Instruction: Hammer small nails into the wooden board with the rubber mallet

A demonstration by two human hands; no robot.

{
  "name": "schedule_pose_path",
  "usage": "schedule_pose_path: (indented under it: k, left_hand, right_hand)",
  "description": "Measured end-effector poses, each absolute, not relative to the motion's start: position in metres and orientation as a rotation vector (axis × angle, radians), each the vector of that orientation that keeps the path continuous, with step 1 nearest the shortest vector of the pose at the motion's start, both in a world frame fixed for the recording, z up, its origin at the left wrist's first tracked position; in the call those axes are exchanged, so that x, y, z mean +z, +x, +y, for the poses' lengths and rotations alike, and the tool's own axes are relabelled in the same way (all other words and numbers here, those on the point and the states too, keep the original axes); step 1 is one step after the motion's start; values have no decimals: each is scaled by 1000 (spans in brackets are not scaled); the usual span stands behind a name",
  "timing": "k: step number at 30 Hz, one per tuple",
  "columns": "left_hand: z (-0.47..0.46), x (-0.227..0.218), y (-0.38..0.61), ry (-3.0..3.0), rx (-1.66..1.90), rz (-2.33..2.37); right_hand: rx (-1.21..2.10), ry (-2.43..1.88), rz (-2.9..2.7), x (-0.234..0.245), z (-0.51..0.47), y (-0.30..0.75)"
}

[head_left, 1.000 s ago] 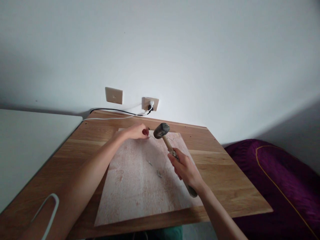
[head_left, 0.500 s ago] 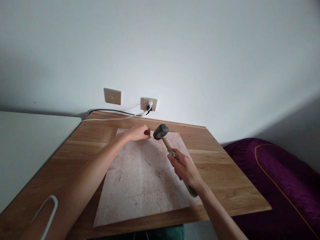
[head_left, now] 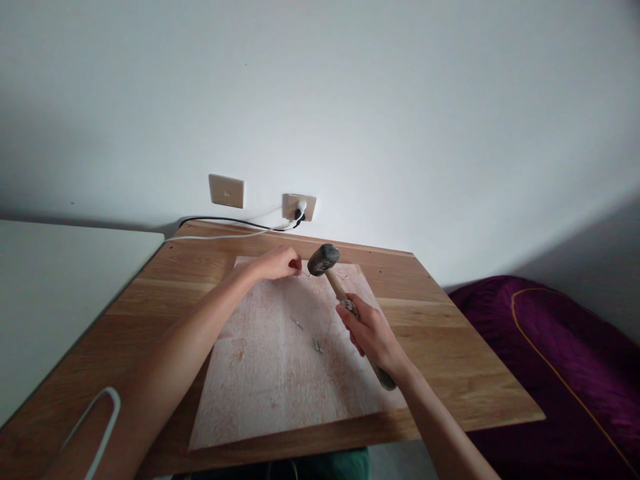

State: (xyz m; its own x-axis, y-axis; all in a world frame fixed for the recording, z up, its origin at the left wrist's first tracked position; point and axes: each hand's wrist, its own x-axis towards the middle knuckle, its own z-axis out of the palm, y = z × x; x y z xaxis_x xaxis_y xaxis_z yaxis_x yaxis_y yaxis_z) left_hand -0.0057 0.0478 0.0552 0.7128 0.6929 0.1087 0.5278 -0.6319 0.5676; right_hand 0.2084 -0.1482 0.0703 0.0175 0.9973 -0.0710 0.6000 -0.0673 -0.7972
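Observation:
My right hand (head_left: 370, 330) is wrapped round the wooden handle of a hammer (head_left: 324, 260) with a dark, blocky head. The head is raised over the far part of a pale, whitish board (head_left: 240, 393). Just left of it, my left hand (head_left: 283, 263) is closed in a pinch at the board's far edge. A thin nail (head_left: 308, 274) shows at its fingertips, mostly hidden. Nearer to me on the board lie a loose nail (head_left: 299, 325) and a small group of nails (head_left: 317, 345). Another small, thin piece (head_left: 345, 277) is at the far right of the board.
Under the board is a wooden table (head_left: 440, 347), pushed against a white wall. Black and white cables (head_left: 230, 237) run along its back edge to a wall socket (head_left: 299, 207). A white surface (head_left: 65, 293) adjoins on the left, a purple cushioned item (head_left: 565, 347) on the right.
The view has shifted very slightly. Both hands keep nearly the same places, with the hammer still raised beside my left hand.

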Motion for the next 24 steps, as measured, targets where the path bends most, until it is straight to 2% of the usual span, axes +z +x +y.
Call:
schedule_pose_path:
  k: [13, 19, 24]
  left_hand:
    - [49, 53, -7, 2396, 449, 900]
    - [61, 41, -17, 2251, 487, 720]
    - [68, 47, -35, 2177, 636, 864]
  right_hand:
    - [887, -1736, -1653, 73, -148, 206]
    - [831, -1696, -1672, 80, -143, 201]
    - [799, -1729, -1740, 84, -136, 190]
